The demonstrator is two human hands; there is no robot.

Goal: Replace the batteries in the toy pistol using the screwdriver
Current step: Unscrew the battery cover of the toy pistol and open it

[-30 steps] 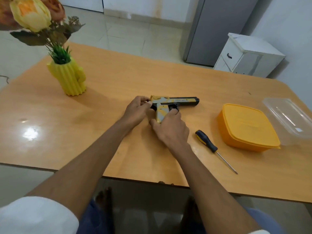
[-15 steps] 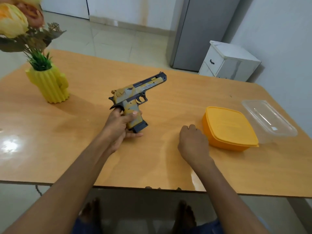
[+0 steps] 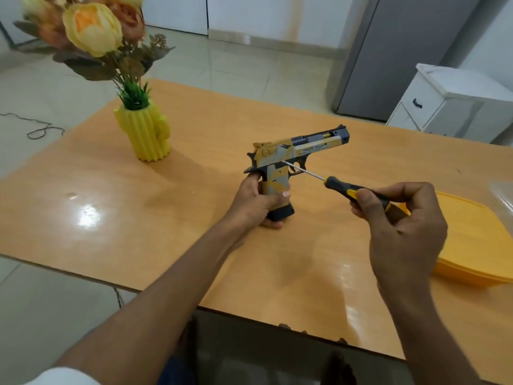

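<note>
The left hand (image 3: 256, 200) is wrapped round the grip of the pistol (image 3: 291, 159), holding it upright above the middle of the table (image 3: 194, 218), barrel aimed toward the far right corner. The right hand (image 3: 399, 218) pinches the black-and-yellow handle of the screwdriver (image 3: 341, 188) between thumb and curled fingers, and the thin shaft slants up and left so that its tip sits on the side of the frame, just above the grip and behind the trigger guard. I cannot make out the screw itself; it is too small to see from here.

To my eye this is the very start: the tip is being seated and the battery cover is not yet open. No spare batteries are visible.

What worries me is the angle. The shaft meets the plastic on a slant, not square, so a turn could let the tip ride out of the head, chew it up, or skate across the painted side. The pistol is held in the air by one hand only, so a firm push may rock it and break contact. A freed screw could drop and roll off the near edge.

A yellow box (image 3: 477, 245) lies by the right edge, just behind the right hand, with something clear past it. A yellow vase (image 3: 147, 132) of flowers stands near the far left corner, well apart from the work.
</note>
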